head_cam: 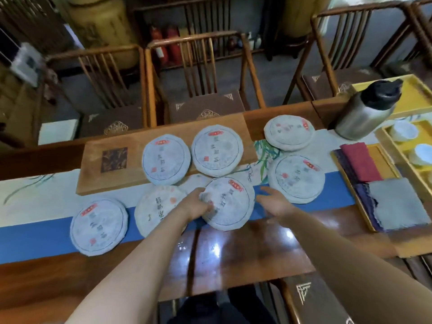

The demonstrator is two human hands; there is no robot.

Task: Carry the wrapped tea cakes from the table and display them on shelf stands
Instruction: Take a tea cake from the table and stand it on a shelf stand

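Several round tea cakes in white printed paper lie on the wooden table (pixel 233 253). The nearest middle cake (pixel 233 204) is gripped at its left edge by my left hand (pixel 195 203), thumb on top. My right hand (pixel 274 202) hovers open just right of that cake, fingers spread, apart from it. Another cake (pixel 156 211) lies partly under my left forearm. Others lie at the near left (pixel 99 226), on a wooden board (pixel 166 159) (pixel 217 149), and to the right (pixel 295 178) (pixel 289 132). No shelf stand is in view.
A steel thermos (pixel 367 111) stands at the back right beside yellow trays with white cups (pixel 404 130). Folded cloths (pixel 397 204) fill a tray at the right. A blue and white runner (pixel 35 235) crosses the table. Wooden chairs (pixel 198 73) line the far side.
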